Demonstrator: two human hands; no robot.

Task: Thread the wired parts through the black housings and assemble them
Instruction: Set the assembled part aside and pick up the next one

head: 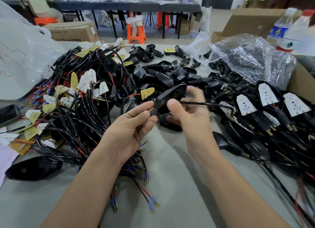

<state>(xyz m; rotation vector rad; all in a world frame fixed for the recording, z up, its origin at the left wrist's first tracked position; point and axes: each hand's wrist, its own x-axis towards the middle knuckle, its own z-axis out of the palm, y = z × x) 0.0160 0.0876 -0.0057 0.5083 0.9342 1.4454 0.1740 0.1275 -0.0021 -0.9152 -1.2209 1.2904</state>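
Note:
A black housing [170, 96] is held up over the table's middle. My left hand [134, 125] pinches its lower stem end between thumb and fingertips. My right hand [189, 108], blurred, grips the housing's side, and a black sheathed wire [204, 104] runs out of it to the right. A yellow-backed LED board [147, 92] on red and black leads hangs just left of the housing. Wired boards lie in a big tangle [81, 98] on the left. Loose empty housings [163, 74] are heaped behind my hands.
Assembled housings with white LED boards [267, 101] lie in a row at the right. A clear bag of black parts [247, 57] and two water bottles [289, 31] stand at the back right. Loose leads with blue-sleeved pins [148, 200] lie between my forearms. A phone [8, 113] lies far left.

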